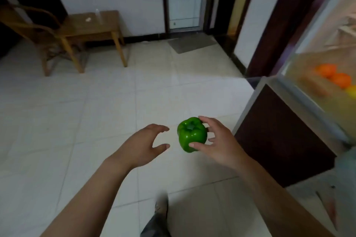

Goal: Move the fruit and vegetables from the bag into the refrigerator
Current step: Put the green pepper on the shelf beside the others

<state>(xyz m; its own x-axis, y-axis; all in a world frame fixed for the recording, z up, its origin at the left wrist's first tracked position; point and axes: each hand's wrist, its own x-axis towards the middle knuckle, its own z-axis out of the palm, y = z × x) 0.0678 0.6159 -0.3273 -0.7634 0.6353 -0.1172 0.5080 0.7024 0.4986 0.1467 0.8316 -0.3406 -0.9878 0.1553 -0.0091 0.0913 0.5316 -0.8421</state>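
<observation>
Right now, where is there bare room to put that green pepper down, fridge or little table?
The pepper could go in the fridge left of the oranges, where it looks free though blurred; the right end, oranges plus a yellow fruit, is crowded. The table is bare in front of the bottle.

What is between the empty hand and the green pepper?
Nothing. In the head view, only white floor shows between the left hand and the green pepper.
</observation>
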